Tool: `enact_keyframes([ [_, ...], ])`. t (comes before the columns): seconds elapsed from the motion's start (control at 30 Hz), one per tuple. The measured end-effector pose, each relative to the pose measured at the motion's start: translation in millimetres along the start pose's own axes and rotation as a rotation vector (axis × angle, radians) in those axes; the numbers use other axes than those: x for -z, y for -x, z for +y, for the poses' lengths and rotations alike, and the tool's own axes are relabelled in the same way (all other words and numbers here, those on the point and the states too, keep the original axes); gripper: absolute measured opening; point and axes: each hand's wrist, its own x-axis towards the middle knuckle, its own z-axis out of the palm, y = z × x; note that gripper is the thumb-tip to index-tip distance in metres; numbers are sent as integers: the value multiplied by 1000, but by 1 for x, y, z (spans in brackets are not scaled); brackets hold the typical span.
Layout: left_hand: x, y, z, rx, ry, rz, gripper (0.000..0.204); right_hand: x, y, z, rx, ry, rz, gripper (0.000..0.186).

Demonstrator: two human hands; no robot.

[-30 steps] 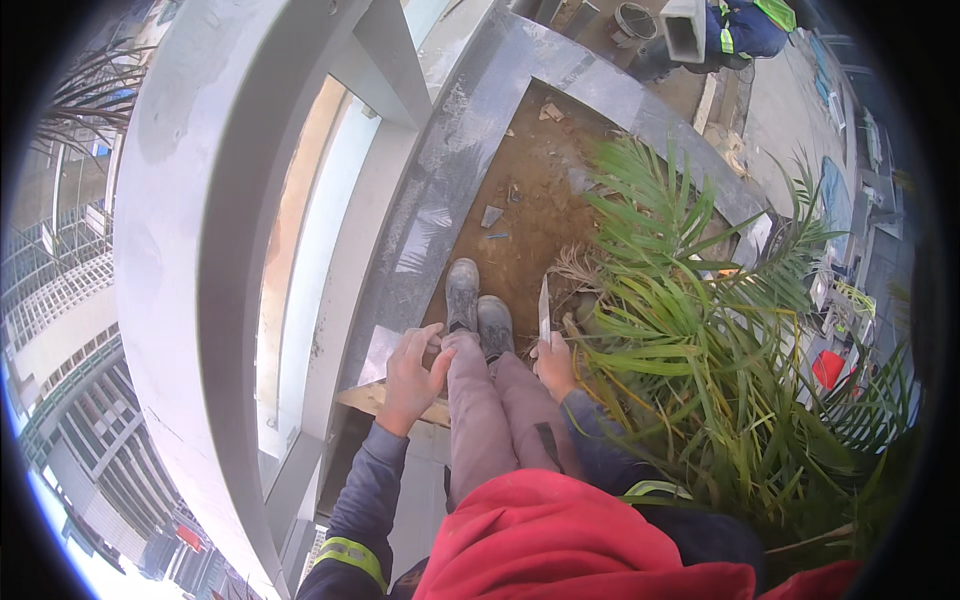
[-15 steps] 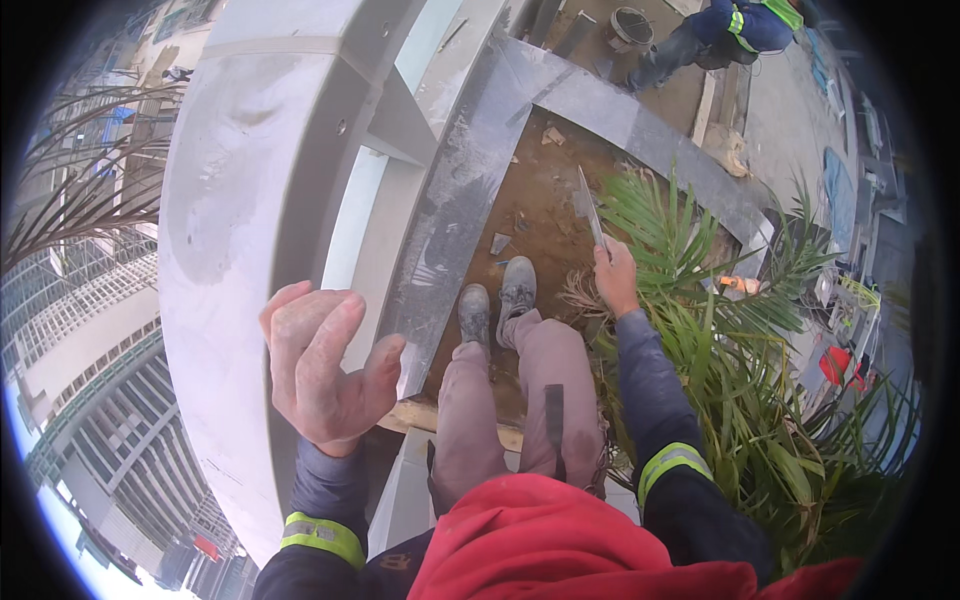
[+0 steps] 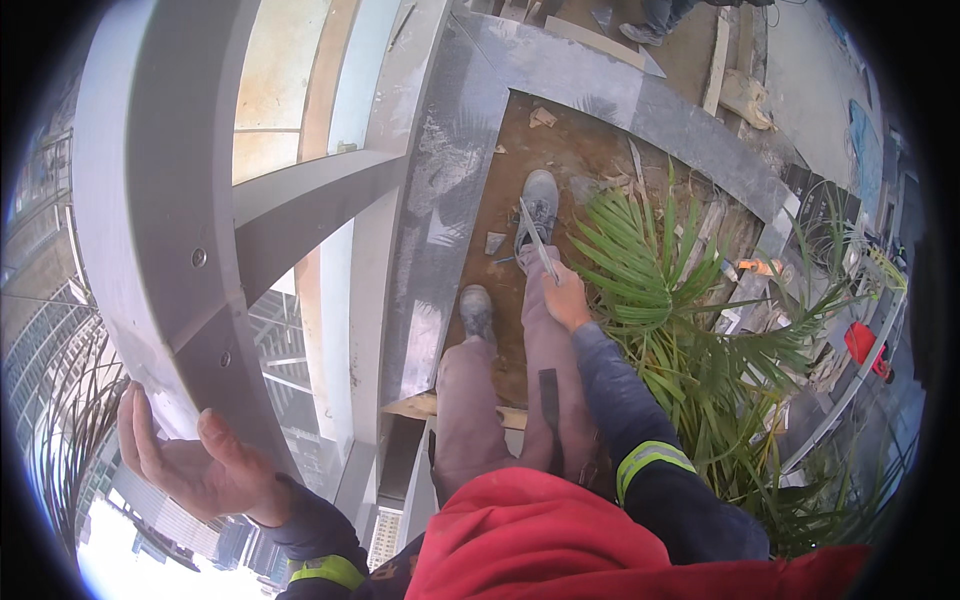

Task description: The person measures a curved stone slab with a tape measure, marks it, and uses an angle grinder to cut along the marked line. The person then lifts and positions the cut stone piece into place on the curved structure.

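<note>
My left hand is open, palm turned up and fingers apart. Its fingertips are at the lower edge of a tall pale grey curved panel; I cannot tell whether they touch it. My right hand, over my right leg, is closed around a thin flat-bladed hand tool. The blade is seen nearly edge-on and points up and a little left, past my shoe. Its handle is hidden in my fingers, so the exact kind of tool is unclear.
A dusty grey stone ledge borders the brown ground with scattered fragments. Palm fronds crowd my right arm. Railing bars with gaps stand at left, high above buildings. A person's leg shows at the top; timber lies beyond the ledge.
My left hand has moved down and left, away from the ledge. My right hand has come in over my right leg with the tool. My right foot is farther forward, and the view has shifted.
</note>
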Motion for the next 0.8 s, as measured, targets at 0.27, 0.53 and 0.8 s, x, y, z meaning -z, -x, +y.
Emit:
enact_keyframes([
  [0.27, -38, -27, 6, 254, -139, -74, 73, 59, -82, 3, -178, -154, 19, 42],
  [0.53, -37, -33, 18, 224, -264, -241, 70, 103, -179, 89, -218, 74, -113, 46],
  [0.8, -60, -63, 56, 1, -150, -205, 64, 114, -180, 87, -205, -41, 35, 45],
])
